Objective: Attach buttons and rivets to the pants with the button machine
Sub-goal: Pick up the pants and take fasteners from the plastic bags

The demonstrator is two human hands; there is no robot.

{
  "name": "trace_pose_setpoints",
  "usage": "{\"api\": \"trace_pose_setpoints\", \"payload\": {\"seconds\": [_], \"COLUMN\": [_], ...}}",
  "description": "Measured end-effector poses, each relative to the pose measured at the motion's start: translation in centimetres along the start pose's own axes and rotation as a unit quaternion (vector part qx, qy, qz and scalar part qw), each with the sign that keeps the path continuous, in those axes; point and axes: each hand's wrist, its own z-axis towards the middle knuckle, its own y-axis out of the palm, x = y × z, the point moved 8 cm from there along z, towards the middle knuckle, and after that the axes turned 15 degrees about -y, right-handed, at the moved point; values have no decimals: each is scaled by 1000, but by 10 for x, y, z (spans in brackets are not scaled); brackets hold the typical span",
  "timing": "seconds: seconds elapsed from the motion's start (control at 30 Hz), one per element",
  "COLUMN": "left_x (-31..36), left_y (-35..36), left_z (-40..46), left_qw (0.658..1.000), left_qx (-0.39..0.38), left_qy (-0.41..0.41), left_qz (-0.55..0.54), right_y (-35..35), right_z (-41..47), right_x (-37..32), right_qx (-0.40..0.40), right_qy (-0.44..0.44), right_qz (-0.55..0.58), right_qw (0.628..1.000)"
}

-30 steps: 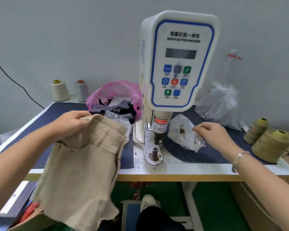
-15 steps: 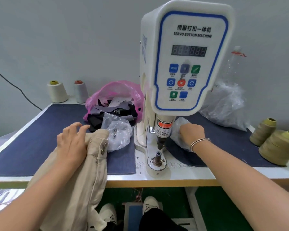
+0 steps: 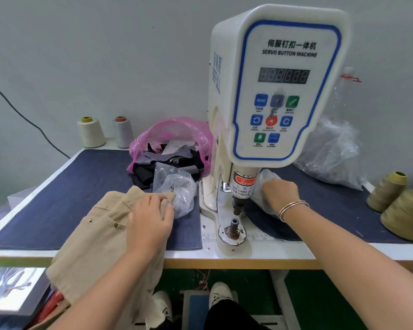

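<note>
In the head view, the left forearm reached up from the lower edge over the near rim of the worktop (image 3: 296, 252), and the left hand (image 3: 150, 220) lay palm down on the beige pants (image 3: 93, 236). Its grip was closed on the cloth, thumb and forefinger pinching the waistband corner at the fingertips. From that grip the pants spread back and left across the dark blue mat (image 3: 57, 201) and hung over the worktop's front edge; two small metal rivets (image 3: 116, 225) showed just left of the hand. A clear plastic bag (image 3: 177, 189) lay touching the pinching fingertips, on their far side. The right forearm came in diagonally from the lower right, a thin bangle (image 3: 292, 207) at the wrist. The right hand (image 3: 280, 194) was turned knuckles up with its fingers curled into a second clear bag (image 3: 264, 179), gripping the plastic. Just left of that grip stood the button machine (image 3: 279, 91), its plunger above the lower die (image 3: 233, 228). Olive thread cones (image 3: 405, 213) stood well right of the right hand.
</note>
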Motion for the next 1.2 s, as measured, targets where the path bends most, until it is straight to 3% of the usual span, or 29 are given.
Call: {"api": "trace_pose_setpoints", "payload": {"seconds": [0.07, 0.17, 0.47, 0.6, 0.77, 0.87, 0.93, 1.07, 1.2], "left_x": [-3, -7, -10, -11, -9, -9, -9, -9, -10], "left_y": [1, 2, 2, 2, 0, 0, 0, 0, 1], "left_z": [2, 5, 6, 5, 5, 5, 5, 5, 6], "left_qw": [1000, 1000, 999, 999, 999, 999, 999, 999, 999], "left_qx": [1, 4, 7, 6, 10, 13, 14, 16, 24], "left_qy": [-3, -11, -32, -31, -31, -30, -32, -33, -34], "left_qz": [-3, -15, -31, -30, -33, -33, -33, -29, -19], "right_y": [5, -6, -27, -33, -23, -9, -3, -8, -4], "right_z": [-4, -12, -50, -67, -63, -53, -49, -43, -31], "right_x": [7, 10, 31, 38, 35, 31, 32, 30, 15], "right_qx": [0, 100, 237, 263, 235, 171, 134, 128, 4], "right_qy": [13, -10, 6, 1, -35, -66, -67, -25, 30], "right_qz": [0, -41, 133, 105, 41, -27, -15, 0, -5], "right_qw": [1000, 994, 962, 959, 970, 983, 989, 992, 1000]}}
